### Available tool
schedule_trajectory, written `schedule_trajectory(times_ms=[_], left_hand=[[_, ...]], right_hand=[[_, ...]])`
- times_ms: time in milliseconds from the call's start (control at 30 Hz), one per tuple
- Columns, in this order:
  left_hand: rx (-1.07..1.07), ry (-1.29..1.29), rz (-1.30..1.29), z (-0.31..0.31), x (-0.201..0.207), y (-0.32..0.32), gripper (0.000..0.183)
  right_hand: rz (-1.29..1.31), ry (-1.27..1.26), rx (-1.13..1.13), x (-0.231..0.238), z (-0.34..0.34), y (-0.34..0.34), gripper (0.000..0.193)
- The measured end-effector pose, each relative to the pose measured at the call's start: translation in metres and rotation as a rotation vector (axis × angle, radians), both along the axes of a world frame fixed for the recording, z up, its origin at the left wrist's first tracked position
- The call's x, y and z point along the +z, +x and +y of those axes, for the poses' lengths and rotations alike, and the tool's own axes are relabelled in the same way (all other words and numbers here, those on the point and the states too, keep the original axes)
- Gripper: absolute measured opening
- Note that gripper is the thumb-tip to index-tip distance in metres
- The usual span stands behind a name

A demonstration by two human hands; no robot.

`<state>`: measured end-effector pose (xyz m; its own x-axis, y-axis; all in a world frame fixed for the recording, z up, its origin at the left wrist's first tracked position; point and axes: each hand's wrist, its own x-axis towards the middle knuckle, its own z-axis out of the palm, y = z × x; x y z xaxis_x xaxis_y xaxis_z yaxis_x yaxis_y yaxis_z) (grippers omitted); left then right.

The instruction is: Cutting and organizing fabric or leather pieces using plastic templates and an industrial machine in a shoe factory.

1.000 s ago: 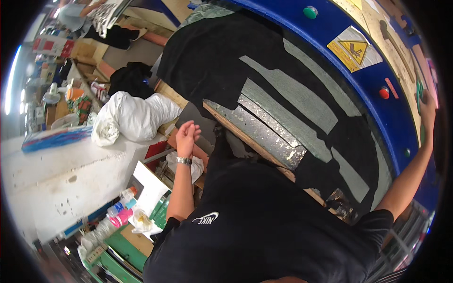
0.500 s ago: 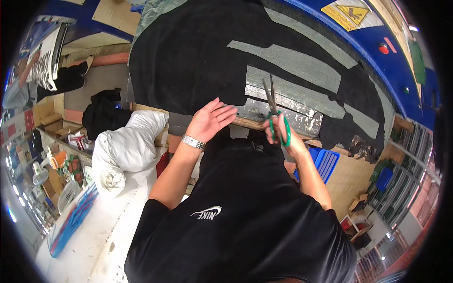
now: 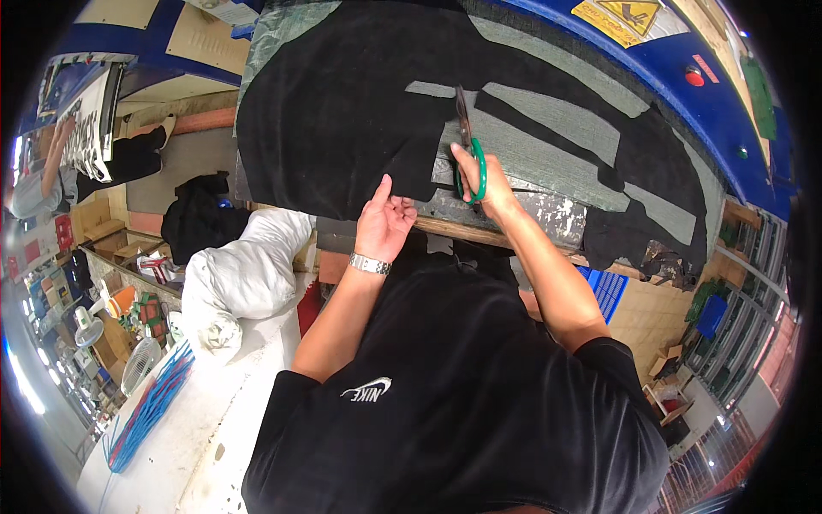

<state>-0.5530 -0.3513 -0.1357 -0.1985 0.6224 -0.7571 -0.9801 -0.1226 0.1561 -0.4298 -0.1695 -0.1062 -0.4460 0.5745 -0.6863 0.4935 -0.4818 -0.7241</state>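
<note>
A large black leather-like sheet [image 3: 342,111] with irregular edges and cut-out gaps lies over a grey-green worktop [image 3: 548,171]. My left hand [image 3: 387,224], a metal watch on its wrist, is at the sheet's near edge. Its thumb points away from me and its fingers are half curled, with nothing visible in them. My right hand [image 3: 492,184] holds scissors [image 3: 478,167] by their green handles. The blades point away from me and lie nearly together over the narrow black strip between two gaps. Whether they touch the sheet I cannot tell.
A blue machine frame [image 3: 685,77] with a red button curves along the far right. At left, a white wrapped bundle [image 3: 248,283] and blue cords [image 3: 158,403] lie on a white table [image 3: 231,411]. A blue crate [image 3: 604,291] stands below the worktop. Another person [image 3: 51,171] is at far left.
My right hand has moved the scissors away from me and left, over the black sheet. My left hand's fingers have curled in from a flat, open palm. The whole view has shifted slightly.
</note>
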Motion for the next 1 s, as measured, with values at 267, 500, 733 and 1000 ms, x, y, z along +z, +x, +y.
schedule_trajectory(times_ms=[267, 500, 733, 1000], left_hand=[[0.156, 0.084, -0.051, 0.016, 0.036, 0.001, 0.033], [-0.002, 0.157, -0.03, 0.011, 0.015, -0.009, 0.037], [0.165, 0.227, -0.003, 0.007, 0.049, -0.02, 0.031], [0.233, 0.36, 0.034, 0.004, 0.079, -0.025, 0.03]], right_hand=[[0.139, 0.017, 0.486, 0.081, -0.034, 0.126, 0.08], [0.139, -0.215, 0.431, 0.07, -0.074, 0.112, 0.078], [0.113, 0.178, 0.053, 0.073, -0.056, 0.066, 0.066], [0.009, -0.206, 0.037, 0.03, 0.031, 0.035, 0.101]])
